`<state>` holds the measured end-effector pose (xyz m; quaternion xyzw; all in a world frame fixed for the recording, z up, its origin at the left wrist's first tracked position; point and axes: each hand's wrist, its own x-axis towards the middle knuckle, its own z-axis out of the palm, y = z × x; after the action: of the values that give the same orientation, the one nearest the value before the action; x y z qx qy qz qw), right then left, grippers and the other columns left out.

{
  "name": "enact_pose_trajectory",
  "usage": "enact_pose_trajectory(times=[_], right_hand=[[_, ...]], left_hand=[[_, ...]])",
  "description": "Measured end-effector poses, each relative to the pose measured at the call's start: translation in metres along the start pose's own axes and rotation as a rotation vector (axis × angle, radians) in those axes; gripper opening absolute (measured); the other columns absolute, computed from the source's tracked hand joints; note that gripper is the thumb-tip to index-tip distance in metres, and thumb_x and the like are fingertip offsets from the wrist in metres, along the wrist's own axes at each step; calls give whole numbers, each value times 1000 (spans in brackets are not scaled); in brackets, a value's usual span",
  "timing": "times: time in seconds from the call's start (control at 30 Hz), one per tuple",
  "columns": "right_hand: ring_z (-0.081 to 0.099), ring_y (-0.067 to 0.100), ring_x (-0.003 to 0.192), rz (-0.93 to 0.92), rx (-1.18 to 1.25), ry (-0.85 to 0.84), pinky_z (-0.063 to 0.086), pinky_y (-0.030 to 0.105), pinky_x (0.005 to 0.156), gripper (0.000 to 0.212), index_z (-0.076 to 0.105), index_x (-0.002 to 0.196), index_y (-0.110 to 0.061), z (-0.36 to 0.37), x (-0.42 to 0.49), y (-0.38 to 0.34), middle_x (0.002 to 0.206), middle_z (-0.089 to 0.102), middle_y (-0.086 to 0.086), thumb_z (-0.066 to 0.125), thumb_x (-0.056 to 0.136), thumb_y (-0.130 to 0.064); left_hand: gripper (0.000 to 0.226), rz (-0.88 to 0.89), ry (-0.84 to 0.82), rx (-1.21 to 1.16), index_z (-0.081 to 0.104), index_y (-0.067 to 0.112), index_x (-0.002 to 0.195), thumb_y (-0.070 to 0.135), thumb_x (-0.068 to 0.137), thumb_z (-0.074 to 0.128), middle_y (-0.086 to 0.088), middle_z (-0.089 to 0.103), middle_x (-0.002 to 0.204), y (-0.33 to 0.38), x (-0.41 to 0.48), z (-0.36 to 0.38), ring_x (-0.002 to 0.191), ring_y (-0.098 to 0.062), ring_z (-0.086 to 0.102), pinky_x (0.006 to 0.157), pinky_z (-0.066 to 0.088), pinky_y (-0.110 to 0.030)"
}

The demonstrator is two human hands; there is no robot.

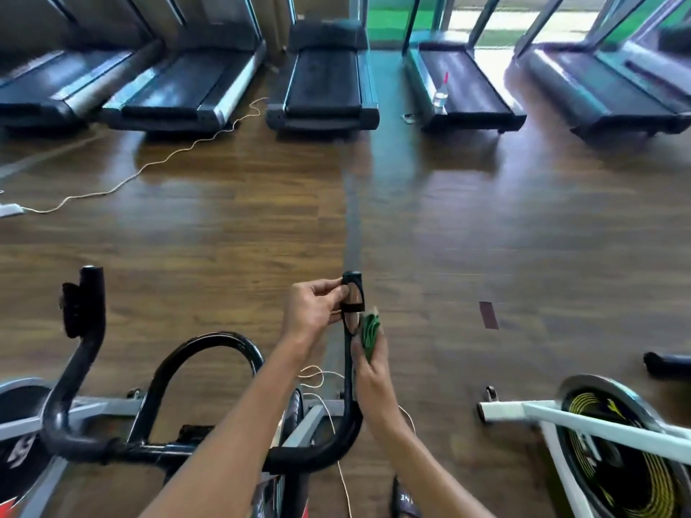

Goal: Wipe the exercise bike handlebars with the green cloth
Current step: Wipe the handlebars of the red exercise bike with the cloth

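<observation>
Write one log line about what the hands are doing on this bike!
left hand: grips tip of black curved metal handlebar | right hand: holds folded green cloth against its side | step: wiping handlebar

Gym worker's arms at close range: the bare left forearm (232, 424) and bare right forearm (422, 454) show uncovered from wrist to the frame's lower edge. A dark strap-like shape with pale lettering (404, 499) is possibly the wearer's sandal.

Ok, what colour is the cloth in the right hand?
Green. The cloth shows best in the head view, beside the black handlebar.
</observation>
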<state>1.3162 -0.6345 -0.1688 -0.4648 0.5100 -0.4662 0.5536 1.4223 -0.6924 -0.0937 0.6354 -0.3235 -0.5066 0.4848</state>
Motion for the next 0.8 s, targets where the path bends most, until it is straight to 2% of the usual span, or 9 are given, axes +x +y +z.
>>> enact_pose_trajectory(times=[0.07,0.13,0.23,0.33,0.37,0.47,0.57,0.67,0.8], right_hand=[[37,0,138,-114,-52,47,30,27,117,48,36,147,-31,10,37,-25,149,43,-8,49,102,-39],[37,-9,133,-173,-77,44,30,10,107,44,35,146,-31,15,59,-39,144,42,-11,48,103,-29],[36,-3,137,-182,-67,33,30,14,111,45,37,147,-29,10,40,-17,147,42,-11,48,104,-25],[38,-1,136,-11,32,45,31,13,109,39,35,133,-50,-3,-17,21,143,43,-21,46,104,-26],[39,1,135,20,44,34,32,18,111,37,35,128,-54,-6,-27,23,143,44,-20,45,104,-29],[41,6,138,-14,11,16,30,40,119,40,41,142,-39,-2,11,5,147,46,-9,48,102,-38],[44,12,135,-110,-92,78,34,41,116,54,37,148,-32,15,67,-38,143,47,-1,46,97,-48],[45,12,131,-99,-133,63,36,37,113,47,38,148,-23,15,57,-27,138,48,1,46,103,-34],[40,2,129,64,-143,100,30,12,103,42,34,147,-32,6,-37,5,139,41,-9,43,105,-25]], left_hand=[[12,3,-15,-31,72,2,100,2,91,64,-4,72,75,0,1,-1,61,-7,68,64,59,-24],[11,10,-33,-59,72,3,98,3,91,64,-1,73,70,0,2,-1,62,-7,69,64,60,-24],[10,4,-36,-40,72,5,95,3,90,65,2,73,68,-1,3,-3,61,-8,69,65,60,-25],[9,-4,-44,0,72,7,95,4,89,67,0,74,73,-1,5,-7,64,-11,71,68,59,-29],[9,-5,-49,7,72,9,94,4,89,67,0,74,73,-1,6,-8,65,-11,71,69,59,-31],[10,-18,-56,4,72,7,97,5,88,68,-2,74,73,-1,8,-10,63,-12,70,69,59,-31],[11,-2,-67,-11,72,2,99,5,89,67,-6,72,75,-1,7,-9,61,-12,68,65,59,-31],[8,-3,-70,-17,72,2,96,3,89,66,-1,72,68,-1,6,-9,56,-10,69,60,60,-27],[6,-22,-68,-12,70,7,90,3,89,67,1,72,63,-1,7,-9,56,-13,70,58,60,-28]])
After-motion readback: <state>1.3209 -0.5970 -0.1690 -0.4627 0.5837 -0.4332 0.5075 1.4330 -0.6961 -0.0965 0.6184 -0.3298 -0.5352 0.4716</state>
